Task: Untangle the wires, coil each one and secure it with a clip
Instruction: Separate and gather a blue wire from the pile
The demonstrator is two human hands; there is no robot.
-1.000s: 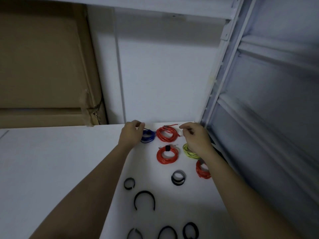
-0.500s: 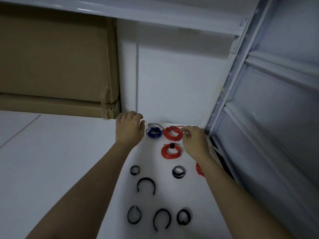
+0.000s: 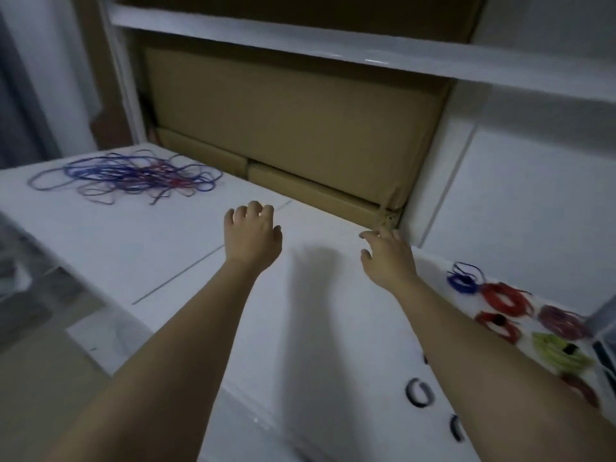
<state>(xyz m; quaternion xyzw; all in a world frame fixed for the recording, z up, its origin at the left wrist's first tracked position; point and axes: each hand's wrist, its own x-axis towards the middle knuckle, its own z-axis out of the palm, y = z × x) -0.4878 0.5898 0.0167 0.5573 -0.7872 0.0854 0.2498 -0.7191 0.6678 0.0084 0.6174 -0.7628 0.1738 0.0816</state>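
Two black clips (image 3: 420,392) lie nearest on the white table (image 3: 300,345), right of the right forearm. Beyond them sit the coiled wires: a yellow-green coil (image 3: 560,353), two red coils (image 3: 503,300), a purple coil (image 3: 561,321) and a blue coil (image 3: 463,282). Both hands hover mid-table holding nothing, the left hand (image 3: 252,236) with loosely curled fingers, the right hand (image 3: 386,255) relaxed. Farthest left lies the tangled pile of blue and red wires (image 3: 130,176), before brown cardboard boxes (image 3: 293,135).
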